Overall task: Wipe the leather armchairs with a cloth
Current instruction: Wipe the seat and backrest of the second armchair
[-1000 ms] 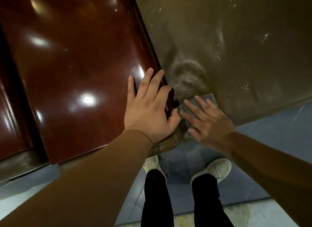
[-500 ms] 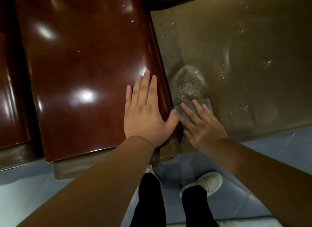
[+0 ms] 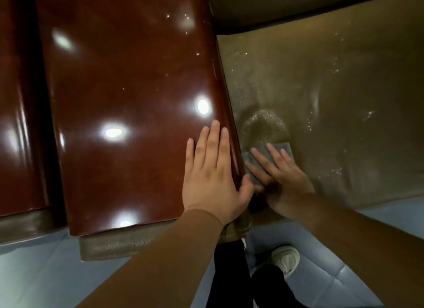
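A blue floor runs under the armchairs at the near edge. Your grey cloth lies on the olive-brown leather seat, at its near left corner just beside the glossy red-brown armrest. Your right hand presses it flat with fingers spread. Your left hand rests on the armrest, fingers straight and together, thumb over its right edge. A white shoe stands below.

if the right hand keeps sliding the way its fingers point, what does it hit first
The right hand lies flat on the grey cloth, pointing up-left. Straight on, it would probably meet the side of the glossy brown armrest first; depth at that seam is unclear.
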`<state>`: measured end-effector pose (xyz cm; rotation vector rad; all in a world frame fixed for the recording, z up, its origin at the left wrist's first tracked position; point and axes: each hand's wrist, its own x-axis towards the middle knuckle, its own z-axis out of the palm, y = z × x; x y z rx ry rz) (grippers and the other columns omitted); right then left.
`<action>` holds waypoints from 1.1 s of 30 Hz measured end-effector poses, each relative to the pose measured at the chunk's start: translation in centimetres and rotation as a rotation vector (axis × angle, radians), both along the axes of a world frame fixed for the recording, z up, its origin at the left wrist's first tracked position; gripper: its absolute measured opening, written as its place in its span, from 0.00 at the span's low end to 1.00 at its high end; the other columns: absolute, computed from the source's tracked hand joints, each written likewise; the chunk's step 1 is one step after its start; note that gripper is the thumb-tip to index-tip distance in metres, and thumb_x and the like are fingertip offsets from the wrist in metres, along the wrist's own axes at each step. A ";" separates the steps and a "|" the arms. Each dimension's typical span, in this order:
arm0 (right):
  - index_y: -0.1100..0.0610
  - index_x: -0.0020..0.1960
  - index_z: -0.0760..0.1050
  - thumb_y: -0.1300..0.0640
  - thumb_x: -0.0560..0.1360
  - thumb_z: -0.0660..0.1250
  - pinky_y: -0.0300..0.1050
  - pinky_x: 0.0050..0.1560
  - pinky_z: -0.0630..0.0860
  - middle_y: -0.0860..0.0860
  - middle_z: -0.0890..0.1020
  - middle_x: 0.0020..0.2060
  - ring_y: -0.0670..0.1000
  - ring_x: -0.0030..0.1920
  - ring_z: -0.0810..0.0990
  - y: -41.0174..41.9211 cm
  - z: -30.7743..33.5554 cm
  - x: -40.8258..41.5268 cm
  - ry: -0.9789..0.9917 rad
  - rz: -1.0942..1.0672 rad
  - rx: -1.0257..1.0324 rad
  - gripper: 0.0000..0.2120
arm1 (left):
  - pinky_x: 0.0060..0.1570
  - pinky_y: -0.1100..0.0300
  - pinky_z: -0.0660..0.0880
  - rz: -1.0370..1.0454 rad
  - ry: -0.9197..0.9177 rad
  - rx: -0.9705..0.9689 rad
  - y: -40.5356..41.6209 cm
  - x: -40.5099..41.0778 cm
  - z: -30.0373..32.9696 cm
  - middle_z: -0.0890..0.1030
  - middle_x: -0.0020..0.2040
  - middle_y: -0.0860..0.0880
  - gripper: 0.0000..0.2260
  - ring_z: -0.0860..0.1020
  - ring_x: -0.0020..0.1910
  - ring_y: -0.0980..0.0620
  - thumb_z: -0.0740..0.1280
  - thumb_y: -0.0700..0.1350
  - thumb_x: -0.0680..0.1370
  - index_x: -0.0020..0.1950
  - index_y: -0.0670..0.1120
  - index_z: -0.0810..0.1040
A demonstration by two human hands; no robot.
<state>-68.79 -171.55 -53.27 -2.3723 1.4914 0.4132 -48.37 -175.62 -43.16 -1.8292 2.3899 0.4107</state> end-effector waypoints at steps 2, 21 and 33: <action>0.46 0.84 0.52 0.39 0.83 0.51 0.62 0.82 0.51 0.52 0.52 0.84 0.60 0.84 0.47 -3.7 -0.2 -1.0 -0.007 0.090 -0.023 0.31 | 0.83 0.42 0.45 -0.004 -0.003 0.002 -0.1 0.0 0.0 0.47 0.87 0.44 0.45 0.44 0.86 0.46 0.60 0.64 0.76 0.86 0.42 0.51; 0.52 0.85 0.53 0.36 0.83 0.46 0.60 0.82 0.43 0.54 0.49 0.84 0.60 0.83 0.40 -14.6 0.4 -0.8 0.036 -0.065 -0.053 0.35 | 0.71 0.41 0.64 0.079 0.139 -0.181 -4.4 -0.4 1.0 0.72 0.74 0.40 0.32 0.70 0.71 0.38 0.63 0.57 0.78 0.78 0.42 0.72; 0.52 0.79 0.68 0.39 0.82 0.56 0.62 0.81 0.54 0.56 0.57 0.83 0.59 0.84 0.51 -12.6 -0.6 -2.6 -0.123 0.297 -0.046 0.30 | 0.77 0.38 0.61 0.134 0.126 -0.242 -14.4 -0.5 -0.5 0.67 0.79 0.41 0.35 0.65 0.77 0.37 0.64 0.59 0.76 0.79 0.41 0.68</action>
